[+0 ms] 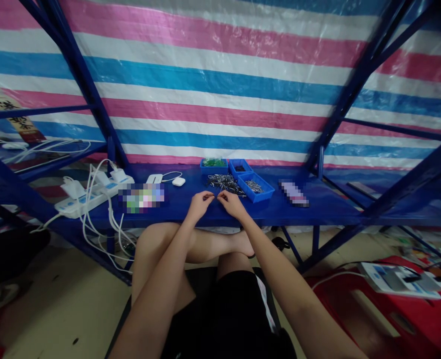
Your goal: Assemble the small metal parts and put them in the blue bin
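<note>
Two bare hands hang over the near edge of a blue table (pixel 179 207), tips nearly meeting, and the loose pile (pixel 222 180) of skinny black-and-silver pieces sits just past them on the far side, a bit to the right. The right hand (pixel 230 203) looks like the nearer one, since the pile's near right end comes down close to its knuckles, while the left hand (pixel 202 203) is more off the pile's left end. As for the long axis, the heap as a whole stretches from far left to near right, but the bits in it point every which way, so no single direction for those. Both sets of fingers are curled in narrow, thumbs close to fingertips; honestly can't tell if they're fully closed or if there's something tiny pinched in there. Material-wise, the pieces look thin and stick-like, with pale glints that I'd guess are metal. Right of the pile, a blue tray (pixel 261 197), boxy and probably plastic, holds silvery slim bits, with another blue tray (pixel 247 163) touching or almost touching it on the far side, dark stuff inside. Farther left there's a blue bin (pixel 201 168) with green pieces. Behind everything hangs a shiny, crinkly striped sheet (pixel 220 85) in pink, white and blue, and a smooth white rounded case (pixel 178 182) lies off to the left.
</note>
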`<action>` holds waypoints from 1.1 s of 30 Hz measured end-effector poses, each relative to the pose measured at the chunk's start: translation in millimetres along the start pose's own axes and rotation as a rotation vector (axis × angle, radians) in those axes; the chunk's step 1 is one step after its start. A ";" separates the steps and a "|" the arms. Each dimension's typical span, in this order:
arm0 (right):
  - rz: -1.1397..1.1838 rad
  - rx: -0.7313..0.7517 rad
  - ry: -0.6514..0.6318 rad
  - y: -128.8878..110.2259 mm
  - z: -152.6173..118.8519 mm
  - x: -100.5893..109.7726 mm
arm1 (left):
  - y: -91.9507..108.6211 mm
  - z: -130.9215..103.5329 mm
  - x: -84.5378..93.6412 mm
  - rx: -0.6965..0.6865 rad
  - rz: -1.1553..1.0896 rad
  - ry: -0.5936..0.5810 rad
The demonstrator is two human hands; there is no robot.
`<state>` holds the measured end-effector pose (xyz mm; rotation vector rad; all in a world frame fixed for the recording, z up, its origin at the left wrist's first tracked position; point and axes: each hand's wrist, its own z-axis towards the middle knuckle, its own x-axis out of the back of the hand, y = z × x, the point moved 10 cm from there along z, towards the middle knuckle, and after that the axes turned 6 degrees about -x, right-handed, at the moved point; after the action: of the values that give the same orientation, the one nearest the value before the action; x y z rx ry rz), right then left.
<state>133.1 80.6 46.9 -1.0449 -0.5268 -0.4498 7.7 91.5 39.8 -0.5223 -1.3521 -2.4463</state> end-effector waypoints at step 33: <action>0.077 0.000 -0.011 -2.2 -1.6 0.9 | 12.6 -1.6 4.0 -0.029 0.069 -0.008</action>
<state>132.8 78.1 48.3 -1.0643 -0.4950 -0.3761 9.2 83.3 50.2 -0.5762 -1.2816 -2.4137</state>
